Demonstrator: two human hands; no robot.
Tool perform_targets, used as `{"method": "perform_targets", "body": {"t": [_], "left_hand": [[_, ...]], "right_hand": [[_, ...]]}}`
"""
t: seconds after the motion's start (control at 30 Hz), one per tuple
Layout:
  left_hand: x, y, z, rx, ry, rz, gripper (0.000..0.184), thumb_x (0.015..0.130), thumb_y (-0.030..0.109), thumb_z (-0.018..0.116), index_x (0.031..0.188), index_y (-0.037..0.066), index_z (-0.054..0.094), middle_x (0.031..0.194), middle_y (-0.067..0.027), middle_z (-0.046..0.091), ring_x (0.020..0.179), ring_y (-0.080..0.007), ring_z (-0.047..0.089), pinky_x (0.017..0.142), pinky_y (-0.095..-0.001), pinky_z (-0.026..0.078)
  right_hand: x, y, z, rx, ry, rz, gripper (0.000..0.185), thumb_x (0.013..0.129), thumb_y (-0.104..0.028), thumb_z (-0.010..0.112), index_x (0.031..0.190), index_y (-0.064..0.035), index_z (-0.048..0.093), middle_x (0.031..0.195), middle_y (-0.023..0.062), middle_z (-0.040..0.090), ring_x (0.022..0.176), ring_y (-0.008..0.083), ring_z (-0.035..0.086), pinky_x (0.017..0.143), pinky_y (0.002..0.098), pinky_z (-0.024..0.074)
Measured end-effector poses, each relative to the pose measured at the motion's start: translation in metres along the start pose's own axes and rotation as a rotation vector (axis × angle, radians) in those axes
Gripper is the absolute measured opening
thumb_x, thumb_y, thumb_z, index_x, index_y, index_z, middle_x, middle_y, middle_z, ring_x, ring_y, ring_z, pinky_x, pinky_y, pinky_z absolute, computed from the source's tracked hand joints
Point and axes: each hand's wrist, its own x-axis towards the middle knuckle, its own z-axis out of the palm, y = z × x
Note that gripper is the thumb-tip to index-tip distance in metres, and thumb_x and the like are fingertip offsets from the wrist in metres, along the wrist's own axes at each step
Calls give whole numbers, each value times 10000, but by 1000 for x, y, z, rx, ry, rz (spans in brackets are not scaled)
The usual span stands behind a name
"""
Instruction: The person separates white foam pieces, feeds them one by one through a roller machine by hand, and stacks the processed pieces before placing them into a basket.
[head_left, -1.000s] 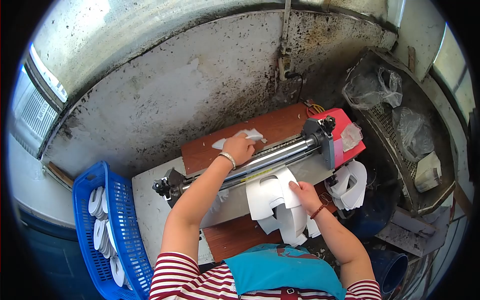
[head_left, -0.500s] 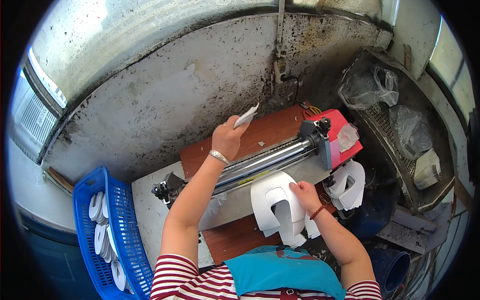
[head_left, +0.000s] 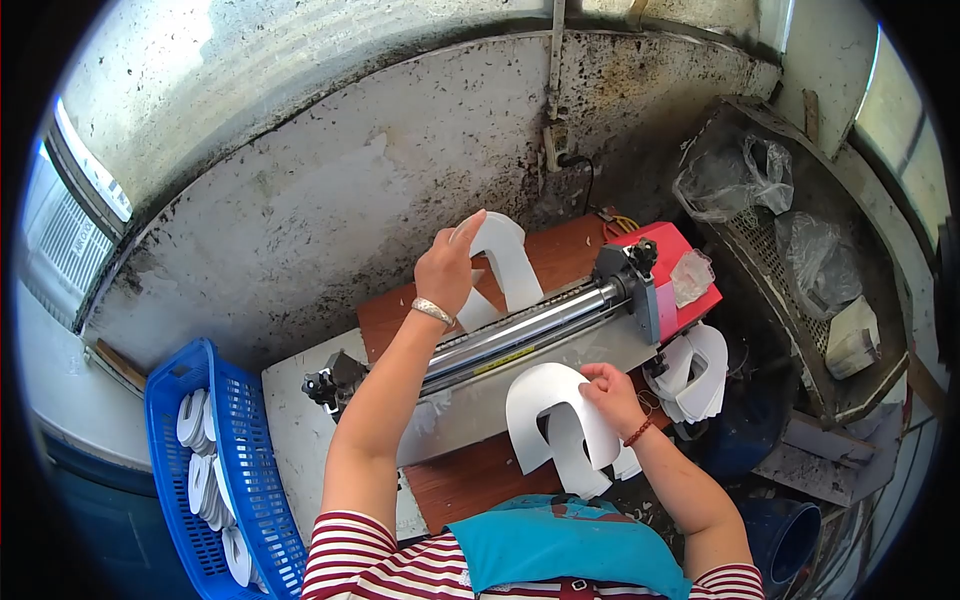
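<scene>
With fingers narrow on its outer edge, holds the front white U [head_left: 558, 385] in the right hand [head_left: 615, 400], on the near side of the roller [head_left: 530, 325]. In the left hand [head_left: 447, 266], with index nearly straight, holds the rear white U [head_left: 512, 260] by its curve, beyond the roller, with the grip partly hidden. Should handle as light, thin and bendy, perhaps slightly slick, easy to crease; best taken by the outer edge, between thumb and fingertips

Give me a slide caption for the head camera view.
Left hand at a curved white sheet behind a metal roller; right hand at similar sheets in front; blue basket alongside.
</scene>
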Motion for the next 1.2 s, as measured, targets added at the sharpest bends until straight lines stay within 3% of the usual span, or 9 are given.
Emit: {"method": "perform_targets", "body": {"t": [0.13,0.23,0.33,0.53,0.6,0.67,0.8,1.07,1.2], "left_hand": [[-26,-20,21,180,-261,223,264,790,124,539,997,170,696,1061,-115,587,790,-317,620,760,-416,507],[-39,-28,40,109,-754,-142,325,755,378,587,926,131,714,1072,-127,586,890,-307,605,808,-380,482],[-36,-34,40,55,-801,-189,410,737,438,610,932,90,703,1058,-145,598,954,-302,588,832,-377,463],[-14,-53,0,-279,-360,-328,169,741,129,664,874,33,625,738,-34,608,678,-124,554,670,-280,463],[-9,-55,-24,-356,-232,-340,238,726,87,651,941,45,558,814,-69,607,733,-141,547,682,-303,468],[-8,-63,-52,-418,-115,-368,303,729,23,624,1022,76,565,885,-49,610,810,-141,550,733,-274,463],[-16,-78,-134,-488,39,-399,635,712,-12,591,1315,105,432,1143,-87,563,993,-155,537,862,-296,441],[-132,-113,-245,482,381,-188,455,720,3,598,1166,84,560,1101,-123,604,972,-309,590,831,-365,464],[-271,-135,-235,623,140,-311,348,630,10,585,968,93,567,1003,-96,596,946,-297,559,771,-367,402]], "right_hand": [[20,-10,17,-124,92,-81,324,799,-112,636,1078,0,513,728,61,644,636,94,585,578,243,471],[40,4,22,-125,110,-128,292,818,-126,627,1057,-2,514,725,70,643,620,100,587,542,246,459],[20,-22,21,-58,95,-56,277,836,-136,614,1056,-1,514,720,71,639,601,96,586,472,239,441],[-25,30,-10,34,81,-70,277,851,-137,593,1084,-12,508,768,97,629,587,125,589,432,240,441],[-34,69,-25,-17,93,-87,299,840,-139,603,1095,-17,506,831,121,632,633,164,607,490,271,481],[-43,98,-39,-785,290,-387,381,790,-182,655,1103,-23,507,1013,166,590,839,271,605,692,373,502],[-51,133,-46,-1086,279,-154,594,713,-280,717,1210,-45,491,1094,177,531,1003,343,533,829,459,436],[-43,124,-42,-1129,207,-111,547,661,-265,758,1124,-45,569,1065,163,534,1003,339,527,824,444,432],[-48,127,-39,-1020,288,-231,479,618,-144,778,1030,-45,554,1029,146,524,1006,341,503,816,441,416]]}}
